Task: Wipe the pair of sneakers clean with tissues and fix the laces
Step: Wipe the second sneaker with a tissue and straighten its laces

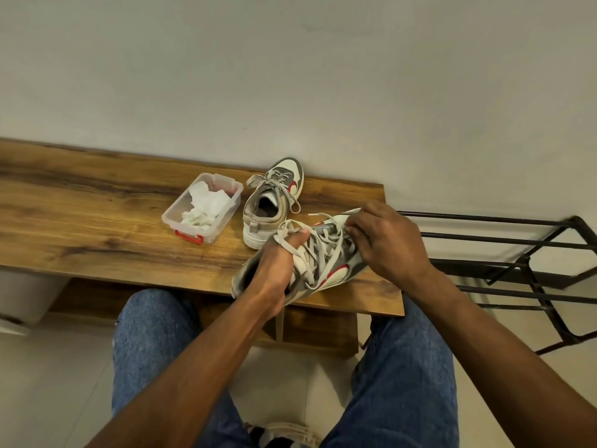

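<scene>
— What's in the tub (206,218)?
— Crumpled tissues (206,205), white, some greyish ones nearer the red latch. It's a clear plastic tub with no lid on, standing on the bench (97,215) toward the back edge.

— And the shoes?
— One sneaker (274,202) stands just right of the tub, toe at the bench's back edge by the wall, its laces tied in a loose bow. The other shoe (326,270) is tilted on its side at the front right corner, heel hanging over the front edge.

— Is the person holding it?
— Yes. The left hand (277,266) grips its collar, thumb up through a loop of lace (319,247). The right hand (384,240) is curled over the toe end, fingers pinching a lace there.

— Anything beside the bench?
— A black metal rack (529,253) off the right end. The person sits in blue jeans (403,367), knees under the front edge.
</scene>
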